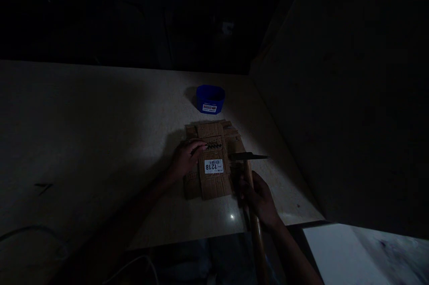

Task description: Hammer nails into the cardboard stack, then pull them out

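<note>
My right hand (259, 198) is wrapped round the wooden handle of a hammer (256, 229). The hammer's dark, narrow head (250, 156) is raised over the right side of a flattened stack of brown cardboard (216, 189). On the cardboard rests my left hand (185, 157), thumb and fingertips pinched together. Those fingertips meet the left end of a row of small dark pieces (213, 146), too dim to identify. Whatever the pinch holds is hidden. A white label (213, 166) with the number 1218 lies upside down just below.
Behind the cardboard stands a blue plastic tub (210, 99) with a label on its front. A small dark piece (43, 186) lies on the pale tabletop (100, 111) at left. A dark upright panel (342, 111) borders the right side. The light is very dim.
</note>
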`<state>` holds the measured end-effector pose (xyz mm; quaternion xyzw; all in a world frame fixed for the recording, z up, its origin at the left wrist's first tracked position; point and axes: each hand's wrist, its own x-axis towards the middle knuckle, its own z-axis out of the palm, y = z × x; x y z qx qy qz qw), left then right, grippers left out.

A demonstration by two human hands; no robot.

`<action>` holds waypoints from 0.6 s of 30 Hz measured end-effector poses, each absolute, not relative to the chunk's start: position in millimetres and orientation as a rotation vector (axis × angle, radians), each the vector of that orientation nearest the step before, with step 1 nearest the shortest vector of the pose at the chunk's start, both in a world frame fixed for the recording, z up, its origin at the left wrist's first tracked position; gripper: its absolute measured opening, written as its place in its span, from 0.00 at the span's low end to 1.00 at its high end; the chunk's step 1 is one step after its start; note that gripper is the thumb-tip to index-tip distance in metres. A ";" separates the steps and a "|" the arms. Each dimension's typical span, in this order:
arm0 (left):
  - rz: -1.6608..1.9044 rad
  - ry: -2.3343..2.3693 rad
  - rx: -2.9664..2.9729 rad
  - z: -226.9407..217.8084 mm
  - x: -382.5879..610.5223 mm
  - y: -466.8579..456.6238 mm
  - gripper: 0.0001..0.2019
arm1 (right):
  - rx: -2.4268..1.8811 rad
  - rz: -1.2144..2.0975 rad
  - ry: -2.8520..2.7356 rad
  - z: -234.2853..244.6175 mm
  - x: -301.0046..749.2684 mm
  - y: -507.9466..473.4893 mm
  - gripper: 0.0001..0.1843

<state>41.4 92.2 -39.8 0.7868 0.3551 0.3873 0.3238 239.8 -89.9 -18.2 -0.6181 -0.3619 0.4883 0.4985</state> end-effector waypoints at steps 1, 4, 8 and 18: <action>1.015 0.933 2.090 -39.3 41.0 92.0 0.09 | -1.486 1.186 -0.880 -18.7 239.8 -90.4 0.19; 1.017 0.950 2.131 -38.7 40.2 91.1 0.10 | -1.448 1.209 -0.877 -19.6 239.1 -92.6 0.19; 1.025 0.953 2.178 -39.4 39.8 91.1 0.10 | -1.441 1.232 -0.890 -16.5 237.2 -93.7 0.19; 1.060 0.884 2.404 -44.3 38.6 93.0 0.10 | -1.485 1.234 -0.909 -12.5 234.1 -93.3 0.18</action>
